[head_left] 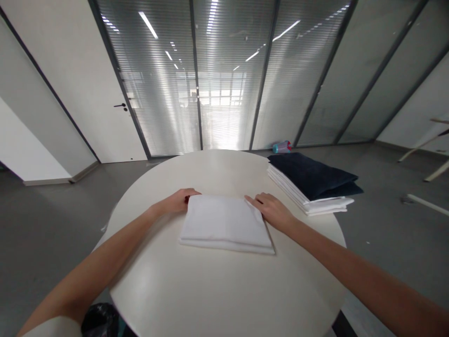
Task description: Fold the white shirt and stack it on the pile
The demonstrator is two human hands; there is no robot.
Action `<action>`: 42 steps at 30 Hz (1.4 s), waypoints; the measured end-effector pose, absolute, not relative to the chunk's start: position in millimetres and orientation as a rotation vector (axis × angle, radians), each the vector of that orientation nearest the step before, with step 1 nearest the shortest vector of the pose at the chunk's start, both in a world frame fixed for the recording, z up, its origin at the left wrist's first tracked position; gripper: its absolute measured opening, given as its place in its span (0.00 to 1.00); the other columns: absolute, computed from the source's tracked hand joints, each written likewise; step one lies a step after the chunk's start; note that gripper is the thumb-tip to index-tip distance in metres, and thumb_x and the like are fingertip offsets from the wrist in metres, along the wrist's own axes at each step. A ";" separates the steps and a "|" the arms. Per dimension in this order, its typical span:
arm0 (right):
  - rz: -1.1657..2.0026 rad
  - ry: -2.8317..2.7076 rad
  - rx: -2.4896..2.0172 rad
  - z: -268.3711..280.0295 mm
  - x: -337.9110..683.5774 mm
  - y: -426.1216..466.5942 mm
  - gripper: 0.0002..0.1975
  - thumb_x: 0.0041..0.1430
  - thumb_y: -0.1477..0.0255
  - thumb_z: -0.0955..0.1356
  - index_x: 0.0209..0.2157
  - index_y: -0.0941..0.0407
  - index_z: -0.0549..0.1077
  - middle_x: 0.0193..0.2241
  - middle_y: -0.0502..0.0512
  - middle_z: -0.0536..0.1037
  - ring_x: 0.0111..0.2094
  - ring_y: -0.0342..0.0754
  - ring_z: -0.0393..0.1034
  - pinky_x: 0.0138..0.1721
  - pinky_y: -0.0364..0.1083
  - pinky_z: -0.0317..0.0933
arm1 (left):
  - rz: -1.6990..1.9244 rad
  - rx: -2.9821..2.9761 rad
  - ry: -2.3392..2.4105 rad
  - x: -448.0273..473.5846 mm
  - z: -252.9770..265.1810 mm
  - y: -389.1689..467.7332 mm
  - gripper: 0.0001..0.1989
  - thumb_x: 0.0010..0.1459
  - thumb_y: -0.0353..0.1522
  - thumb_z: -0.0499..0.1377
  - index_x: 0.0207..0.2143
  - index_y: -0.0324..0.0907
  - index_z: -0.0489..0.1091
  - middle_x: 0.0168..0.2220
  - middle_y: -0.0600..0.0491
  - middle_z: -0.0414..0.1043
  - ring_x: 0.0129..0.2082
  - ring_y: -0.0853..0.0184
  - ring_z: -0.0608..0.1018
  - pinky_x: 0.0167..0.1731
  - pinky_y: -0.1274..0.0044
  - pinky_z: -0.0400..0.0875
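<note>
A folded white cloth (226,222) lies flat in front of me on the round white table (224,290), its layered edge towards me. My left hand (180,200) is closed at its far left corner, with the fingers curled at the edge. At the far right corner my right hand (271,210) grips the cloth, the thumb reaching over its top. The fingertips of both hands are partly hidden. Beyond my right hand rests a stack of folded white cloths (301,194), topped by a folded dark navy cloth (312,173).
The stack sits at the table's right rim. Below the left rim is a bin with a black liner (101,319). A blue and red object (281,147) is on the floor by the glass partition (228,84). Pale furniture legs (437,172) stand at the right.
</note>
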State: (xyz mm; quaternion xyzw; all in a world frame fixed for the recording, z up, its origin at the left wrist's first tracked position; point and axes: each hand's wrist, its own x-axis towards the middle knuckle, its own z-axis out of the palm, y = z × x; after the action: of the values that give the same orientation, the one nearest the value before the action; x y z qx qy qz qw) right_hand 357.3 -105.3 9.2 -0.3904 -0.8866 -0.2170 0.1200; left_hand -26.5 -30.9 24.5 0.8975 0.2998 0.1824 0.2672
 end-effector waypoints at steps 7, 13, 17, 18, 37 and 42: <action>-0.750 -2.577 -1.149 12.4 354.2 -109.2 0.25 0.60 0.86 0.62 0.57 0.60 0.71 0.36 0.62 0.77 0.38 0.54 0.69 0.42 0.50 0.60 | 0.441 2.742 0.772 -24.8 35.8 -43.0 0.33 0.61 0.26 0.54 0.68 0.49 0.54 0.43 0.50 0.74 0.41 0.64 0.77 0.42 0.77 0.69; -0.792 -2.580 -1.255 15.3 357.1 -109.0 0.22 0.62 0.83 0.63 0.56 0.61 0.72 0.39 0.64 0.78 0.40 0.55 0.70 0.44 0.52 0.58 | 0.266 3.160 0.834 -26.4 31.0 -45.2 0.38 0.62 0.21 0.49 0.70 0.57 0.45 0.53 0.50 0.70 0.45 0.64 0.77 0.47 0.75 0.67; -0.829 -2.643 -1.252 16.5 352.3 -111.9 0.23 0.62 0.84 0.62 0.57 0.58 0.72 0.40 0.63 0.78 0.41 0.57 0.70 0.44 0.53 0.58 | 0.164 3.316 0.806 -27.8 24.4 -40.6 0.38 0.63 0.21 0.47 0.71 0.54 0.43 0.58 0.48 0.67 0.48 0.62 0.75 0.50 0.72 0.66; -0.821 -2.653 -1.263 16.6 351.0 -112.8 0.23 0.62 0.84 0.62 0.57 0.58 0.72 0.41 0.64 0.78 0.42 0.57 0.70 0.44 0.53 0.59 | 0.159 3.328 0.795 -27.6 24.2 -40.6 0.37 0.63 0.21 0.47 0.71 0.54 0.43 0.59 0.47 0.66 0.50 0.61 0.75 0.51 0.71 0.65; 0.195 -2.342 -1.471 46.6 273.6 -111.3 0.25 0.68 0.71 0.53 0.60 0.62 0.68 0.59 0.63 0.72 0.60 0.53 0.65 0.62 0.53 0.57 | 0.442 2.779 1.223 68.6 46.1 -108.7 0.28 0.70 0.43 0.44 0.66 0.41 0.59 0.68 0.44 0.56 0.69 0.46 0.53 0.64 0.49 0.49; -0.027 -2.451 -1.498 13.6 271.8 -125.0 0.29 0.69 0.68 0.52 0.65 0.66 0.61 0.65 0.68 0.61 0.67 0.57 0.54 0.65 0.59 0.49 | 0.338 2.815 1.226 71.7 25.5 -130.0 0.41 0.63 0.56 0.48 0.71 0.48 0.43 0.71 0.44 0.44 0.69 0.35 0.46 0.61 0.40 0.40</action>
State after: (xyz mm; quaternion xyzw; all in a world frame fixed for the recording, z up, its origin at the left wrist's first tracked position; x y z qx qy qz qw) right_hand 271.8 -125.0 13.6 -0.5168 -0.8455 -0.0092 0.1338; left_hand 71.7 -130.0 25.5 0.9110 0.3968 0.1095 0.0265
